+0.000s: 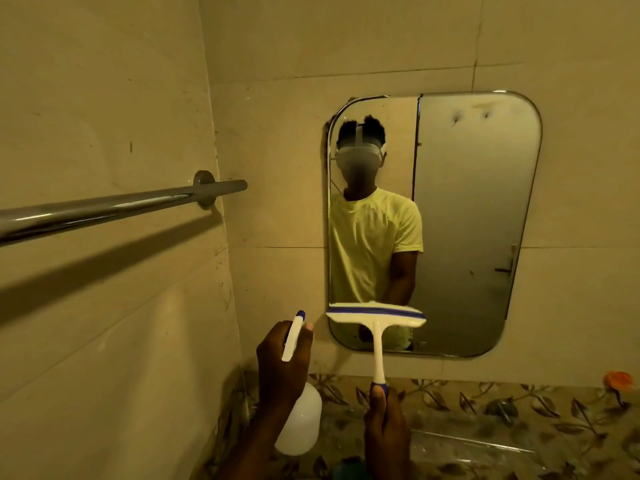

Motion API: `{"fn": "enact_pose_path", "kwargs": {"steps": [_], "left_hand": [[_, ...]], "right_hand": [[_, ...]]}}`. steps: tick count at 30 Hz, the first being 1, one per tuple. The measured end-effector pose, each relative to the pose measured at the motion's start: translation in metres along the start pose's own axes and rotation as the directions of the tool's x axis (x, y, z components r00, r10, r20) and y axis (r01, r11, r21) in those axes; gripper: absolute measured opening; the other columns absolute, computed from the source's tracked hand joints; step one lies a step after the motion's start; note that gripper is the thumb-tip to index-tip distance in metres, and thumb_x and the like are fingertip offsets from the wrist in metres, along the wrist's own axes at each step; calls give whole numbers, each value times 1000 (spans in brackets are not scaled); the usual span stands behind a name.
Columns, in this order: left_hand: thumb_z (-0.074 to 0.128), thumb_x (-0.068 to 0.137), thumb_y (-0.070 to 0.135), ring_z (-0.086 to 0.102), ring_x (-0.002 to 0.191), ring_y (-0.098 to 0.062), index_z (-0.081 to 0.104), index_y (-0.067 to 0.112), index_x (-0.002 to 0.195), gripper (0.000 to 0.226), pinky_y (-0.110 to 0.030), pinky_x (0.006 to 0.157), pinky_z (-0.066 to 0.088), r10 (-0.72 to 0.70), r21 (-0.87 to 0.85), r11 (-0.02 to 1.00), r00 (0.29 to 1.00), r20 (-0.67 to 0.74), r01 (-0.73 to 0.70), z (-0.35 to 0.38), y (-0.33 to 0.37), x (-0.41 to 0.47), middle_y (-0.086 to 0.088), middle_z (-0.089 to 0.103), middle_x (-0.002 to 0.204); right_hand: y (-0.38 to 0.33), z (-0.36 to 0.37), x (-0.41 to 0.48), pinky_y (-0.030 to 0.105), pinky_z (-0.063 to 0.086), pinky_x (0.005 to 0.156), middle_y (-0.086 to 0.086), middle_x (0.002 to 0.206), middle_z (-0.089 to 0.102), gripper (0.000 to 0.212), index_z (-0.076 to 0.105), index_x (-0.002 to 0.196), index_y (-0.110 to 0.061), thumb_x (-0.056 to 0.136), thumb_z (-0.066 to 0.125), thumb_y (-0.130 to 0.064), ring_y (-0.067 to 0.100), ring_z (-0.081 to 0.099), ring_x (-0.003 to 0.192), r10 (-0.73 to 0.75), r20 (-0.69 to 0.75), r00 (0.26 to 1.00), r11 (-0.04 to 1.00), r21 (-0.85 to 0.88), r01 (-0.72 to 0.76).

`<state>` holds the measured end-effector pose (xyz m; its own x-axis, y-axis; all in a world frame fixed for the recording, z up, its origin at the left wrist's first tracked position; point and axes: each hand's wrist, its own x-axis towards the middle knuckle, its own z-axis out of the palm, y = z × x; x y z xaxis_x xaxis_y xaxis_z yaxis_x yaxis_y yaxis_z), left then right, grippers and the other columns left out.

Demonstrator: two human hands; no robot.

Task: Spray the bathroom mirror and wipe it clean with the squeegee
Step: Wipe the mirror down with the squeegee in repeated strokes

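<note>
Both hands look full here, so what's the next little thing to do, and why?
Probably squeeze the trigger. The left hand holds the spray bottle with its nozzle aimed towards the mirror, and the glass shows no spray or streaks that I can make out. The right hand holds the squeegee raised and ready for afterwards.

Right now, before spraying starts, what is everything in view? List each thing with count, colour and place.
rounded wall mirror with metal edge: one, silvery, on the tiled wall ahead.
chrome towel bar: one, on the left wall.
white-and-blue plastic squeegee: one, blade in front of the mirror's lower left.
white plastic spray bottle: one, blue nozzle tip, left of the squeegee.
orange object: one, far right; cannot identify.
left hand: holds the bottle.
right hand: grips the squeegee handle.
</note>
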<state>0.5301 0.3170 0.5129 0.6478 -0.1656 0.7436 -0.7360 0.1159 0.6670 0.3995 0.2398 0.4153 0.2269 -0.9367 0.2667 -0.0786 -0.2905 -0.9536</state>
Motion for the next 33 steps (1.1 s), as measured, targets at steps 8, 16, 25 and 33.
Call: {"fn": "enact_pose_path", "kwargs": {"steps": [8, 16, 25, 33], "left_hand": [[66, 87, 37, 67, 72, -4, 68, 22, 87, 15, -11, 58, 54, -16, -14, 1000, 1000, 9, 16, -2, 8, -10, 15, 63, 68], [74, 88, 22, 67, 75, -3, 67, 23, 87, 8, -11, 59, 55, 0, -8, 1000, 1000, 18, 0, 4, 17, -15, 18, 62, 69], [66, 89, 33, 67, 67, -11, 69, 22, 86, 12, -20, 53, 53, 33, -100, 995, 999, 44, -29, 14, 35, -9, 8, 66, 68], [68, 91, 26, 66, 68, -10, 70, 11, 82, 17, -12, 55, 47, 59, -118, 992, 995, 77, -50, 28, 46, -10, 6, 65, 67]], "right_hand": [[43, -3, -21, 44, 53, 93, 24, 103, 71, 44, 69, 119, 8, 102, 49, -28, 43, 68, 103, 61, -4, 998, 997, -42, -61], [39, -12, -17, 30, 43, 67, 7, 81, 67, 33, 71, 103, -10, 105, 50, -35, 27, 64, 81, 189, 15, 982, 981, 36, -190], [-56, -68, 18, 33, 38, 43, 1, 57, 53, 49, 64, 88, -20, 95, 42, -62, 17, 48, 46, -35, 20, 999, 973, 228, 29], [-232, -124, 118, 27, 46, 51, -12, 64, 61, 31, 60, 86, -34, 110, 40, -43, 5, 55, 57, -438, -117, 892, 873, 183, 452]]}}
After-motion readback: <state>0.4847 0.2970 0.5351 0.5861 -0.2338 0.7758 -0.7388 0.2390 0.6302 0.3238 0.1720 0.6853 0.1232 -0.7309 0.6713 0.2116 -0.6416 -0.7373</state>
